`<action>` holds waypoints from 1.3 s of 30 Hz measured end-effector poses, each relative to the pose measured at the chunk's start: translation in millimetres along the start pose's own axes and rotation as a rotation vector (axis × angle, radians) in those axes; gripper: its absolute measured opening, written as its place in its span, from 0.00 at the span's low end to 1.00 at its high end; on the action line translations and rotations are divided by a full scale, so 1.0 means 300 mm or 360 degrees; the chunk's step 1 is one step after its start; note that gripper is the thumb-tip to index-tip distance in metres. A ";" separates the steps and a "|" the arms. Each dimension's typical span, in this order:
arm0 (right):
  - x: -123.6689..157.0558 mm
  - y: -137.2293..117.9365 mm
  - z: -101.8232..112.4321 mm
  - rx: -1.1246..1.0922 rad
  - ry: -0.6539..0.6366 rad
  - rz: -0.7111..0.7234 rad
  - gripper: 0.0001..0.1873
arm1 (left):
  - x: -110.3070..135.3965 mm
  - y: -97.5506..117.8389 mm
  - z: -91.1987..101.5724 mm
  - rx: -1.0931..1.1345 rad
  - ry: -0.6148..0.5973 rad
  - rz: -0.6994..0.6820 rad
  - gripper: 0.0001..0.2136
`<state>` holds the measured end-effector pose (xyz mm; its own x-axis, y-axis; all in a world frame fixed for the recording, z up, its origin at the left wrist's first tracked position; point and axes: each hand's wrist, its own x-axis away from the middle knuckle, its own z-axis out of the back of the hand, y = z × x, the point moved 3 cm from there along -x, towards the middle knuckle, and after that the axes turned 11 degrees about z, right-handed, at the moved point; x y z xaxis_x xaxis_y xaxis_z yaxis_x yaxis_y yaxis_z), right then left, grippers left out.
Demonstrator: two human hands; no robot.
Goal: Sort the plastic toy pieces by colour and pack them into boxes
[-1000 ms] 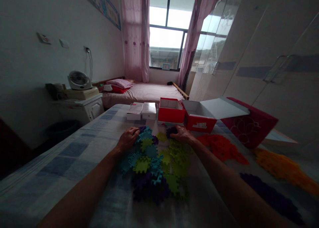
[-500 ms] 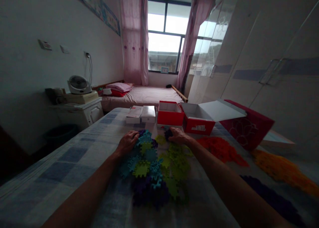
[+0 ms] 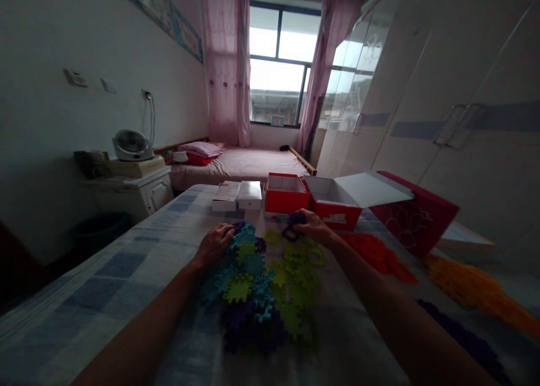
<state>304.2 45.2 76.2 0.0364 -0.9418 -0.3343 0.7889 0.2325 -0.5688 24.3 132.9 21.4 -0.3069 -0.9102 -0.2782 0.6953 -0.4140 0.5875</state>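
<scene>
A mixed pile of interlocking plastic pieces lies on the checked cloth in front of me, with teal pieces (image 3: 225,276), lime-green pieces (image 3: 299,270) and purple pieces (image 3: 253,327). My left hand (image 3: 214,244) rests against the pile's far left edge, its fingers curled together beside teal and purple pieces. What sits under those fingertips is hidden. Past the far right of the pile, my right hand (image 3: 317,227) pinches a purple piece (image 3: 296,223). A second dark ring-shaped part hangs just below it, and I cannot tell whether it is separate. Lime-green pieces lie beneath.
Two white boxes (image 3: 250,194), a red box (image 3: 287,192) and an open red box (image 3: 337,209) line the far edge. A magenta box (image 3: 415,220) stands right of them. Heaps of red pieces (image 3: 377,256), orange pieces (image 3: 476,290) and dark purple pieces (image 3: 462,335) lie rightward.
My right hand has moved slightly right and up, lifting the purple piece away from the cloth. The left hand has stayed nearly in place. The view has shifted a little.
</scene>
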 end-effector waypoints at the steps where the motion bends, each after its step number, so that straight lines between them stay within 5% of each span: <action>1: 0.024 -0.008 0.035 -0.0039 0.0024 -0.0004 0.17 | 0.002 0.003 0.002 -0.0002 -0.0010 0.0000 0.23; 9: 0.458 -0.033 0.300 -0.0078 -0.0303 -0.0279 0.17 | -0.005 -0.016 0.002 -0.0066 -0.0075 -0.0008 0.27; 13: 0.665 -0.005 0.357 0.0047 -0.0479 -0.0428 0.19 | -0.017 -0.036 -0.006 -0.0067 -0.0089 0.0002 0.27; 17: 0.745 0.016 0.382 0.0312 -0.0443 -0.0427 0.17 | -0.015 -0.034 0.000 -0.0062 -0.0097 0.0018 0.26; 23: 0.643 -0.019 0.358 0.0637 -0.0014 -0.0248 0.14 | -0.006 -0.014 0.003 -0.0089 -0.0115 0.0040 0.28; 33: 0.180 -0.076 -0.022 0.0574 -0.0076 0.0193 0.22 | 0.033 0.052 0.018 0.0067 0.0079 -0.0056 0.23; 39: 0.075 -0.048 -0.122 0.0655 -0.0173 0.0114 0.16 | 0.071 0.112 -0.003 0.0011 -0.0037 -0.0253 0.20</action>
<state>271.1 29.6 49.5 0.1469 -0.9521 -0.2682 0.9601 0.2025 -0.1929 41.7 99.5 34.6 -0.4277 -0.8332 -0.3506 0.6323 -0.5529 0.5426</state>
